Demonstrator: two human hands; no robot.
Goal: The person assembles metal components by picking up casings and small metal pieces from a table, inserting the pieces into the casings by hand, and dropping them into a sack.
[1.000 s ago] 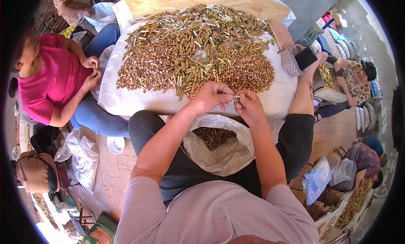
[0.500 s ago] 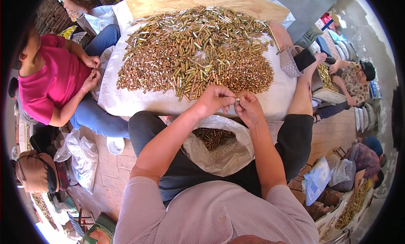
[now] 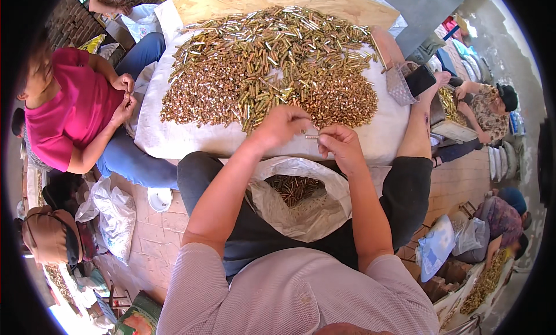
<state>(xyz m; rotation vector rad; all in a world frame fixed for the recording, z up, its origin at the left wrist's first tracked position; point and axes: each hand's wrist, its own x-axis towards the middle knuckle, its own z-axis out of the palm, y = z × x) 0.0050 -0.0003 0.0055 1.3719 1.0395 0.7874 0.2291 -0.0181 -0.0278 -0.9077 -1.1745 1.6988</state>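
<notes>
My right hand point(image 3: 341, 146) pinches a small cylindrical metal piece point(image 3: 311, 137) between thumb and forefinger, its free end pointing left. Close beside it, my left hand point(image 3: 281, 128) is blurred, its fingertips just above the piece; whether they hold anything cannot be made out. Both hands are over the near edge of a cloth-covered table point(image 3: 152, 126). On the cloth lies a wide heap of brass-coloured metal tubes point(image 3: 278, 42). Nearer me are two piles of small copper-coloured parts, one left point(image 3: 200, 100) and one right point(image 3: 341, 100). Below my hands, an open white sack point(image 3: 310, 225) in my lap contains darker metal pieces point(image 3: 292, 189).
A wooden board point(image 3: 278, 0) edges the table's far side. A basket point(image 3: 399, 83) with a phone point(image 3: 420, 81) stands at the right. A person in pink point(image 3: 75, 103) works at the left, near a white bucket point(image 3: 160, 199) and plastic bag point(image 3: 116, 219). Other people work at the right.
My hands were together at one small piece; now they are apart. The left has moved up and left, and the piece stays in the right hand.
</notes>
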